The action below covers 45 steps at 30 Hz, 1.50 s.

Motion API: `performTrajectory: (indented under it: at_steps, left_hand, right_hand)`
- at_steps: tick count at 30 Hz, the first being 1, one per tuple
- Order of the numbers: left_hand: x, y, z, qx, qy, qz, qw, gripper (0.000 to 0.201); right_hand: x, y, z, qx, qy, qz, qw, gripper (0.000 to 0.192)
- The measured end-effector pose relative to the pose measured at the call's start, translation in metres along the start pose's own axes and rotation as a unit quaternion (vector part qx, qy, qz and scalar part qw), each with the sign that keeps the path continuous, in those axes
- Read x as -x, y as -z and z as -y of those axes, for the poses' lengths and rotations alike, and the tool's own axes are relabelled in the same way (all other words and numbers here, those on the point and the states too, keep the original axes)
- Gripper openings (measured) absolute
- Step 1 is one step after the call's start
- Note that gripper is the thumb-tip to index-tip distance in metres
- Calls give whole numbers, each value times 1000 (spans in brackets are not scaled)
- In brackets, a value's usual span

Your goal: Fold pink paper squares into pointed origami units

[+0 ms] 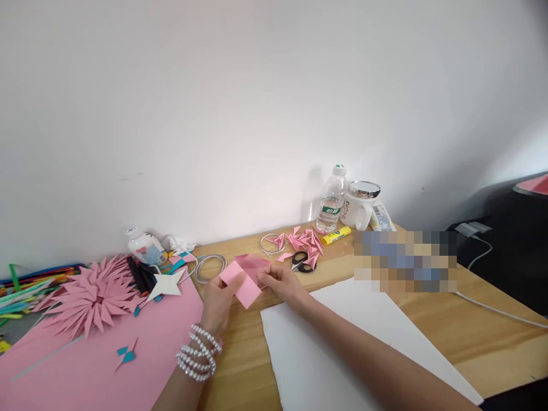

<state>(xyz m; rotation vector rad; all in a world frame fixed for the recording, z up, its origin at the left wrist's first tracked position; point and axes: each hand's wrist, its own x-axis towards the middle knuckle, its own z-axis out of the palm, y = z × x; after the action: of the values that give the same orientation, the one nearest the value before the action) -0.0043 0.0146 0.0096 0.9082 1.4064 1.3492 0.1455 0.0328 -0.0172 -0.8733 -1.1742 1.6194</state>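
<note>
My left hand [220, 302] is closed on a small pink paper rectangle [248, 292], thumb across its front. Behind that rectangle shows a darker pink piece of paper [256, 265]; whether the two are joined I cannot tell. My right hand [282, 285] pinches pink paper at its right side, fingertips together. Just beyond the hands lie black-handled scissors [305, 262] and a heap of folded pink paper pieces [305, 241]. Strings of pearl-like beads [199, 354] circle my left wrist.
A white sheet [334, 348] lies under my right forearm. Leftward, a large pink paper flower [96, 299] rests on pink paper [171, 342]. Along the wall stand a water bottle [331, 200] and a white mug [357, 214], near a yellow glue stick [336, 236].
</note>
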Motion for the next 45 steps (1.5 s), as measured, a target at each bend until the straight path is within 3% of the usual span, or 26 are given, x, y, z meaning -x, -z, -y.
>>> performTrajectory:
  at_steps: [2,10,17,23,27,32,36,40,45]
  left_hand:
    - [6,-4,3,-56,-13,69,996,24]
    - [12,-8,3,-65,-16,113,991,30]
    - [17,-13,3,-101,-23,144,984,26]
    - [16,-12,6,-115,-32,132,984,27]
    - [16,-12,0,-115,-19,163,980,23]
    - [20,-14,-1,-114,13,203,973,20]
    - [21,-15,4,-121,24,256,959,22]
    - [21,-13,1,-121,27,263,957,22]
    - [23,-12,1,-140,58,280,948,21]
  right_hand:
    - [2,0,4,-9,-4,23,1000,19]
    - [5,0,7,-6,-9,60,998,24]
    - [3,-2,4,-18,1,-17,1000,24]
    - [5,-3,2,-78,-32,36,996,20]
    - [6,-6,2,-149,-75,-1,986,20]
    - [6,-5,6,-236,-106,-4,966,16]
    - [4,-1,8,-264,-93,-24,960,16]
    - [2,2,5,-281,-113,-7,953,13]
    - [-5,11,9,-314,-92,-47,944,12]
